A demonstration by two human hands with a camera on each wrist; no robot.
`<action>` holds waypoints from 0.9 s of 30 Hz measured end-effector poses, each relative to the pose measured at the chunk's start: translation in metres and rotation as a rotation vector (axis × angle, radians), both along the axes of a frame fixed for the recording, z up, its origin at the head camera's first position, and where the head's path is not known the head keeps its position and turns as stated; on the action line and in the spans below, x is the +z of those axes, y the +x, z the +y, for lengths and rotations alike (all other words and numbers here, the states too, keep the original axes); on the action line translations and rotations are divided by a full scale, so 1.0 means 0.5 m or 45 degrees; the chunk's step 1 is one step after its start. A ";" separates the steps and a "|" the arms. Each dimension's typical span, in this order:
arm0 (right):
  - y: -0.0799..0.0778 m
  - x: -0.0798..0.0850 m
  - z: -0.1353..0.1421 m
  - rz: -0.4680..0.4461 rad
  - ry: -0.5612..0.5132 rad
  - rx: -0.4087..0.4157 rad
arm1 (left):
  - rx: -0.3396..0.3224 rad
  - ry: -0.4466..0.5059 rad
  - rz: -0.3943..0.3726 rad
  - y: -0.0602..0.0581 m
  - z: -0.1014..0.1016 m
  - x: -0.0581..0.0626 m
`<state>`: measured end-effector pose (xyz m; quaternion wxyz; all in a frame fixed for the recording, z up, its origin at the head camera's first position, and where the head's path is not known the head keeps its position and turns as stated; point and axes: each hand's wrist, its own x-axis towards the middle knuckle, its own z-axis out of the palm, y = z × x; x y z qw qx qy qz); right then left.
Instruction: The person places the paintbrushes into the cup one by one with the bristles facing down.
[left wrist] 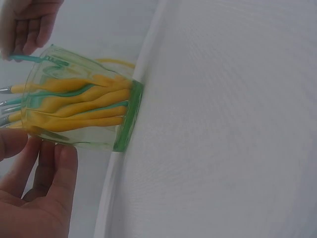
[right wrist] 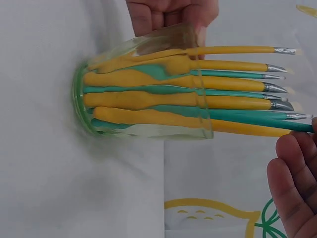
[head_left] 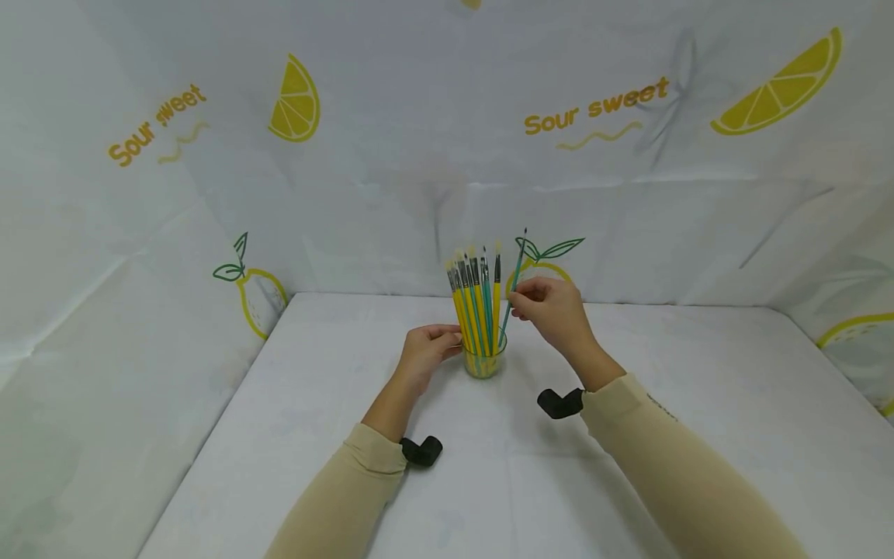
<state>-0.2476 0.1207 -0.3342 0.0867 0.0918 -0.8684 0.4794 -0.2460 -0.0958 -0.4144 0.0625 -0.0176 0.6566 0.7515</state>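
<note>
In the head view a clear, green-tinted glass stands upright on the white-covered table, holding several yellow and teal paintbrushes, bristles up. My left hand holds the glass at its left side near the rim, as the left wrist view also shows, with fingertips against the wall. To the right, my right hand pinches a thin teal paintbrush by its handle. That brush leans right, its lower end inside the glass. In the right wrist view its handle runs alongside the others.
The white table cover meets a white cloth backdrop printed with lemons and lettering, close behind the glass. Black wrist mounts stick out from both sleeves.
</note>
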 end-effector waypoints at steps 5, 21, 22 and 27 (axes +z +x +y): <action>-0.008 -0.025 -0.008 -0.036 0.057 -0.021 | 0.003 -0.012 -0.014 -0.002 0.001 -0.002; -0.018 -0.060 -0.019 -0.202 0.126 -0.038 | 0.007 -0.014 0.005 -0.007 0.000 -0.010; -0.019 -0.062 -0.019 -0.212 0.130 -0.039 | 0.012 -0.018 0.003 -0.007 0.000 -0.010; -0.022 -0.069 -0.018 -0.235 0.153 -0.037 | 0.025 -0.033 0.001 -0.007 0.001 -0.010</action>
